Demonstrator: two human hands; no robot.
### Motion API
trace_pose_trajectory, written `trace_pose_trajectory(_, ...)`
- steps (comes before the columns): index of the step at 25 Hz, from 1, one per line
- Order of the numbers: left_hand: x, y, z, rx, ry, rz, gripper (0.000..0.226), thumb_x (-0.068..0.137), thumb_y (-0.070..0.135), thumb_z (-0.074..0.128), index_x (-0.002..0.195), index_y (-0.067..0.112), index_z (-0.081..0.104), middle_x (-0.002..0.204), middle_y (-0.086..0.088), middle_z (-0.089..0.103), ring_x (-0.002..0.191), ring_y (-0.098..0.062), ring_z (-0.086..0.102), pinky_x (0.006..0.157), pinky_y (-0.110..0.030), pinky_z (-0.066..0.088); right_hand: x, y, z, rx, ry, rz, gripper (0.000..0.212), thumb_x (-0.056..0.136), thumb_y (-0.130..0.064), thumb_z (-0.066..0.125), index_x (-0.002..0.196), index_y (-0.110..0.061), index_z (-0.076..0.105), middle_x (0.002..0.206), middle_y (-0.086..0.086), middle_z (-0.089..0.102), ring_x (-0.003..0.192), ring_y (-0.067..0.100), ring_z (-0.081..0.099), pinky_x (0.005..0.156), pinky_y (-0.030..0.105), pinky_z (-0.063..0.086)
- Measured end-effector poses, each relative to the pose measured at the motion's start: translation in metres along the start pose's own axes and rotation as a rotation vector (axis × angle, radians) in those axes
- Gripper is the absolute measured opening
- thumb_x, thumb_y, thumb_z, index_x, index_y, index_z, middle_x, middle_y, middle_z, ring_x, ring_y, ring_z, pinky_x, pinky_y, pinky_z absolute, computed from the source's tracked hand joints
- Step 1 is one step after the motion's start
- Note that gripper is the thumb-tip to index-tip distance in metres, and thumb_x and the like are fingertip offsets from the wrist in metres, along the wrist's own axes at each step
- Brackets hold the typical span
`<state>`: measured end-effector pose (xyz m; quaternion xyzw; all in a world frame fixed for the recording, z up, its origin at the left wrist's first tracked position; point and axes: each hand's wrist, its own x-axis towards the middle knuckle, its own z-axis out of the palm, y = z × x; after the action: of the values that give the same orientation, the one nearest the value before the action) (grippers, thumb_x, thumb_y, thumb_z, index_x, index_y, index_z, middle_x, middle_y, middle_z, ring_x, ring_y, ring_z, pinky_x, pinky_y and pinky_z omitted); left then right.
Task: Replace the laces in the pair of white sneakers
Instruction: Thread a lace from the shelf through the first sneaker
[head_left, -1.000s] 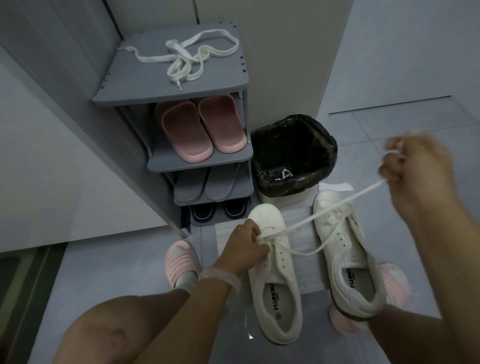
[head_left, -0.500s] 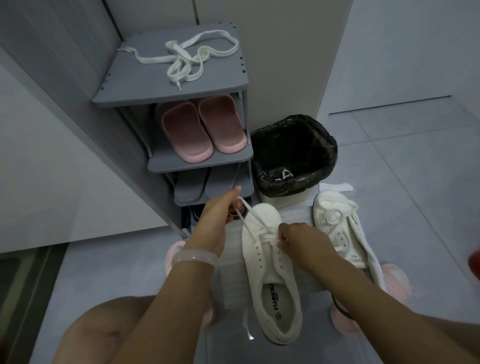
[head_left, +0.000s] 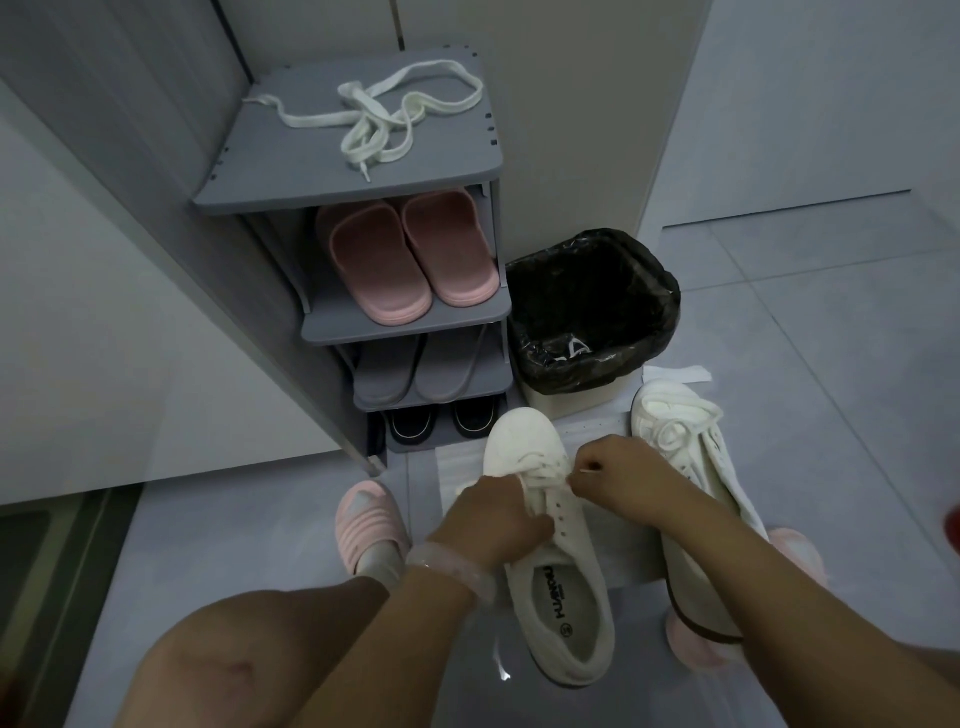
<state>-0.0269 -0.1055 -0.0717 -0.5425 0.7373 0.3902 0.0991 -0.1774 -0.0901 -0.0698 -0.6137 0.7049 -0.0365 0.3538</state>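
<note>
**Lacing the left-hand sneaker: both hands at the eyelets**

Head view, looking down. Two white sneakers on the floor tiles, toes pointing away toward the shoe rack (head_left: 363, 171) and the bin (head_left: 592, 312).

- Near sneaker (head_left: 550, 571): long axis runs toe-far, heel-near, with a slight lean to the left at the toe. Lace (head_left: 535, 470) is threaded only through the eyelets nearest the toe; the lower eyelets show bare.
- Other sneaker (head_left: 691, 467): lies to the right, partly under the right forearm, with lace bunched loosely over its tongue.
- Spare lace (head_left: 379, 117): tangled on the rack's top shelf, well apart from both hands.

Hands:
- Left hand (head_left: 493, 519): fingers curled over the sneaker's left flank at the eyelet row, gripping the upper and, it seems, the lace there; the exact pinch is hidden.
- Right hand (head_left: 608, 473): fingers closed together, pinching a lace tip (head_left: 589, 471) just beside the right eyelet row.

Key relation: the lace tip sits right of the eyelet row and points leftward, across the shoe's long axis. The next open eyelets lie nearer to the person, toward the heel. Right hand is nearer them; judged, it feeds the tip while the left steadies the shoe.

Progress, judged: early on this shoe.
</note>
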Motion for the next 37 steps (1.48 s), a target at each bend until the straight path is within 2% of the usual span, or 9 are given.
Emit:
trace_pose_trajectory(3, 0.007, -0.009, 0.004, -0.01, 0.035, -0.023, 0.028, 0.081, 0.03, 0.058, 0.063, 0.016, 0.043, 0.067, 0.002, 0.049, 0.068, -0.015, 0.051, 0.054, -0.021, 0.037, -0.003, 0.007, -0.024, 0.085, 0.142, 0.183, 0.033, 0.083, -0.022, 0.057, 0.055, -0.016, 0.042, 0.063, -0.001, 0.044, 0.072, 0.018, 0.046, 0.056, 0.027, 0.032)
trace_pose_trajectory(7, 0.01, -0.014, 0.001, -0.018, 0.034, 0.0, 0.031, 0.08, 0.025, 0.059, 0.059, 0.015, 0.039, 0.063, 0.002, 0.045, 0.067, -0.018, 0.052, 0.057, -0.024, 0.04, -0.015, 0.029, -0.073, -0.003, 0.506, 0.439, 0.028, 0.081, -0.028, 0.059, 0.062, -0.009, 0.049, 0.074, 0.01, 0.053, 0.074, 0.027, 0.046, 0.065, 0.027, 0.034)
trace_pose_trajectory(12, 0.009, -0.014, 0.0, 0.053, 0.111, 0.045, 0.035, 0.08, 0.023, 0.058, 0.057, 0.016, 0.033, 0.062, 0.002, 0.037, 0.057, -0.011, 0.039, 0.052, -0.024, 0.032, -0.033, 0.058, -0.104, -0.008, 0.755, 0.55, 0.023, 0.083, -0.019, 0.059, 0.082, 0.003, 0.063, 0.07, 0.015, 0.051, 0.069, 0.031, 0.046, 0.062, 0.031, 0.036)
trace_pose_trajectory(15, 0.009, -0.014, 0.002, 0.125, 0.127, 0.121, 0.036, 0.082, 0.021, 0.056, 0.059, 0.018, 0.029, 0.066, 0.005, 0.032, 0.074, -0.017, 0.042, 0.062, -0.026, 0.033, -0.024, 0.045, -0.084, -0.074, 0.641, 0.377, 0.026, 0.087, -0.022, 0.057, 0.11, -0.011, 0.063, 0.111, 0.017, 0.058, 0.096, 0.037, 0.056, 0.08, 0.038, 0.044)
trace_pose_trajectory(20, 0.012, -0.016, 0.005, 0.142, 0.158, 0.145, 0.034, 0.084, 0.023, 0.054, 0.06, 0.019, 0.03, 0.069, 0.003, 0.037, 0.078, -0.019, 0.045, 0.065, -0.026, 0.033, 0.0, 0.007, 0.003, -0.206, 0.134, -0.026, 0.028, 0.091, -0.021, 0.049, 0.117, -0.016, 0.059, 0.118, 0.007, 0.06, 0.106, 0.024, 0.057, 0.087, 0.033, 0.046)
trace_pose_trajectory(23, 0.014, -0.017, 0.004, 0.01, 0.183, 0.125, 0.021, 0.088, 0.032, 0.053, 0.078, 0.014, 0.048, 0.085, -0.003, 0.052, 0.081, -0.019, 0.051, 0.068, -0.027, 0.038, 0.005, 0.01, 0.019, -0.272, 0.127, 0.012, 0.022, 0.094, -0.023, 0.044, 0.11, -0.012, 0.052, 0.108, 0.008, 0.061, 0.099, 0.026, 0.059, 0.075, 0.032, 0.044)
trace_pose_trajectory(26, 0.021, -0.019, 0.006, -0.051, 0.362, 0.127, 0.02, 0.091, 0.026, 0.051, 0.105, 0.012, 0.054, 0.1, -0.005, 0.058, 0.094, -0.021, 0.055, 0.076, -0.028, 0.042, 0.006, 0.015, 0.015, -0.268, 0.128, -0.079, 0.021, 0.094, -0.03, 0.045, 0.097, -0.013, 0.057, 0.097, 0.006, 0.063, 0.09, 0.023, 0.06, 0.069, 0.029, 0.042)
trace_pose_trajectory(33, 0.031, -0.018, 0.01, -0.057, 0.436, 0.158, 0.01, 0.091, 0.011, 0.048, 0.081, 0.012, 0.045, 0.089, -0.002, 0.043, 0.081, -0.014, 0.041, 0.067, -0.022, 0.029, 0.002, 0.017, 0.011, -0.223, 0.103, -0.139, 0.029, 0.095, -0.035, 0.045, 0.099, -0.012, 0.062, 0.098, 0.007, 0.066, 0.091, 0.023, 0.06, 0.074, 0.031, 0.047)
trace_pose_trajectory(37, 0.028, -0.015, 0.018, 0.088, 0.462, 0.107, 0.011, 0.09, 0.003, 0.04, 0.097, 0.004, 0.049, 0.106, -0.014, 0.05, 0.087, -0.03, 0.054, 0.068, -0.029, 0.034, 0.0, 0.016, 0.009, -0.243, 0.081, -0.11, 0.028, 0.096, -0.031, 0.043, 0.095, -0.01, 0.062, 0.098, 0.008, 0.065, 0.091, 0.023, 0.059, 0.07, 0.028, 0.042)
